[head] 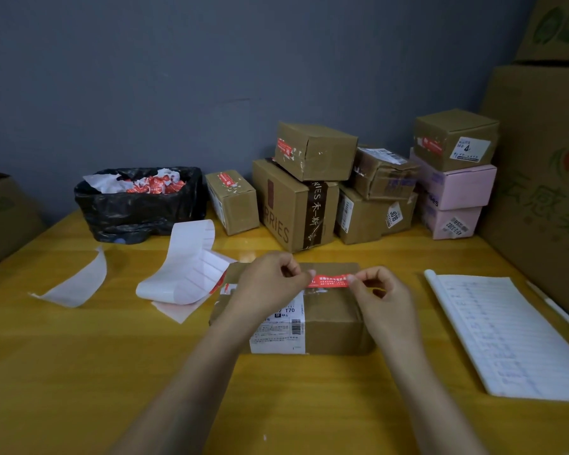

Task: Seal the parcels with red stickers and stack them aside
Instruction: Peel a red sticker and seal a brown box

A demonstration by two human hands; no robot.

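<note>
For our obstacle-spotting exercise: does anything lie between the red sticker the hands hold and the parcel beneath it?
Nothing visible does. The left hand and right hand pinch the sticker by its ends directly over the parcel, whose top is bare there.

Left hand (pixel 270 285), right hand (pixel 383 293) pinching red sticker (pixel 330 280) ends.

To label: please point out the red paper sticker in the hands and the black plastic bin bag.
red paper sticker (pixel 330 280): head view, strip's middle.
black plastic bin bag (pixel 135 211): head view, front wall.
</note>
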